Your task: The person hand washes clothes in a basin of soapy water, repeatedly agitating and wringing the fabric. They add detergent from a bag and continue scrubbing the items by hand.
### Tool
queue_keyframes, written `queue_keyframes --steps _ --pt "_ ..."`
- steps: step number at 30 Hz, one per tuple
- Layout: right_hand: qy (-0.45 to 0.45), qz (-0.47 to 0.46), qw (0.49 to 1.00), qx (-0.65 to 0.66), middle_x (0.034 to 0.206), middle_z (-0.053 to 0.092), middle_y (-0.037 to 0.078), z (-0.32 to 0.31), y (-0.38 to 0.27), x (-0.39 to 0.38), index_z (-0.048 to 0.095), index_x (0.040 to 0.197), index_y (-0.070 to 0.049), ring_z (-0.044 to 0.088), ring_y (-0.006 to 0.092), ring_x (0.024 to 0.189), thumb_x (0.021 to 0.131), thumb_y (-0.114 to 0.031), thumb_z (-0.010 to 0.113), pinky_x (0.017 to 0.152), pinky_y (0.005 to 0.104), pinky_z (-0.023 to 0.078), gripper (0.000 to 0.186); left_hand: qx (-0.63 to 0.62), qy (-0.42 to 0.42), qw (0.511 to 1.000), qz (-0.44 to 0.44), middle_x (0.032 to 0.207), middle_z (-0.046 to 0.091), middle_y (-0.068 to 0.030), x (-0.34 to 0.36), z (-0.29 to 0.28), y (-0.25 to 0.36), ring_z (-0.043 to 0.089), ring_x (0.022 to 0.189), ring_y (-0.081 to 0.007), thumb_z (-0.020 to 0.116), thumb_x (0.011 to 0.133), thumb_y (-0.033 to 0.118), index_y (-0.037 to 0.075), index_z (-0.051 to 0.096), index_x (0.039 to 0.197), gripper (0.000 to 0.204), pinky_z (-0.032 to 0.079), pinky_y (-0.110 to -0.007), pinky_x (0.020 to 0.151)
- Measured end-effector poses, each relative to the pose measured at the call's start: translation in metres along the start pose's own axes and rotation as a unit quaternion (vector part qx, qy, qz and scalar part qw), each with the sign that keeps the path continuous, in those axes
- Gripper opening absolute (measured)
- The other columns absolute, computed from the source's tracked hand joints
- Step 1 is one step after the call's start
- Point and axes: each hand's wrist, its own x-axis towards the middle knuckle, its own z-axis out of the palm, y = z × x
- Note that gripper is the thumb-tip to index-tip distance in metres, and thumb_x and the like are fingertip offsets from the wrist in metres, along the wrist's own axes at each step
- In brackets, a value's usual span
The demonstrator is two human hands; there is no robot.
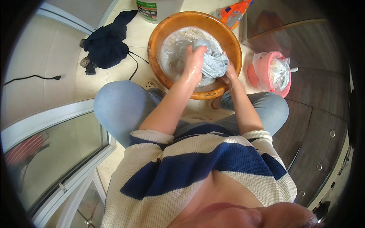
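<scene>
A wet, bunched grey-blue cloth point(213, 64) is held over an orange-brown basin point(155, 53). Cloudy, sudsy water point(173, 49) fills the basin, and part of the cloth hangs into it. On the cloth's left side, my left hand point(195, 60) is wrapped round it, with wet skin up the wrist. My right hand point(229, 72) grips the cloth's right end close to the basin's near right rim; some of its fingers are hidden behind the fabric. The exact kind of garment does not show.
Dark clothing point(108, 41) lies on the tiles to the left, near a black cable plug point(57, 77). A pink bucket point(254, 74) with a tied plastic bag stands right, beside dark cabinets point(323, 114). Beyond the basin are an orange packet point(234, 14) and a pale container point(167, 7).
</scene>
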Motion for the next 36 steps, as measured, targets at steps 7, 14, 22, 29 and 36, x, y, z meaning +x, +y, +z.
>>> queue_keyframes --steps 7,14,22,29,36 --pt "-0.057 0.024 0.984 0.165 0.109 0.065 0.009 0.031 -0.053 -0.047 0.058 0.115 -0.006 0.064 0.0231 0.097 0.086 -0.032 0.064 0.086 0.0384 0.052 0.040 -0.016 0.015 0.996 0.091 0.117 0.051 -0.0152 0.012 -0.014 0.020 0.050 0.108 -0.0239 0.058 0.079 0.007 -0.004 0.041 0.124 0.049 0.043 -0.036 0.090" --pt "0.167 -0.250 0.954 -0.003 0.080 0.063 0.004 -0.009 -0.062 -0.003 0.059 0.086 -0.006 0.058 0.0112 0.067 0.075 -0.012 0.077 0.064 0.0252 0.048 0.022 0.201 0.108 0.973 -0.038 0.124 0.047 -0.0159 0.046 -0.083 -0.022 0.050 0.112 -0.0255 0.064 0.074 0.009 0.000 0.046 0.122 0.051 0.042 -0.037 0.093" --pt "0.206 -0.303 0.869 -0.333 0.099 0.062 0.013 -0.004 0.000 0.027 0.062 0.087 -0.008 0.059 0.0288 0.095 0.071 -0.031 0.077 0.086 0.0351 0.046 0.032 0.702 0.052 0.647 0.295 0.144 0.029 -0.0203 0.045 -0.057 -0.030 0.025 0.133 -0.0420 0.078 0.067 0.026 0.016 0.051 0.129 0.068 0.028 -0.060 0.102" --pt "0.050 -0.268 0.794 -0.544 0.127 0.050 0.016 0.028 0.013 0.033 0.052 0.126 -0.020 0.046 0.0386 0.117 0.077 -0.037 0.071 0.100 0.0447 0.038 0.055 0.849 -0.081 0.510 0.112 0.154 0.013 -0.0128 0.077 -0.058 -0.044 0.009 0.141 -0.0437 0.084 0.058 0.043 0.032 0.035 0.142 0.097 0.017 -0.067 0.106" --pt "0.007 -0.077 0.780 -0.621 0.139 0.039 0.016 0.050 -0.004 0.056 0.048 0.131 -0.025 0.038 0.0404 0.122 0.078 -0.039 0.070 0.099 0.0533 0.035 0.058 0.854 -0.094 0.510 0.043 0.152 0.017 -0.0125 0.107 -0.069 -0.052 0.012 0.140 -0.0421 0.083 0.060 0.044 0.030 0.029 0.144 0.101 0.020 -0.064 0.106"
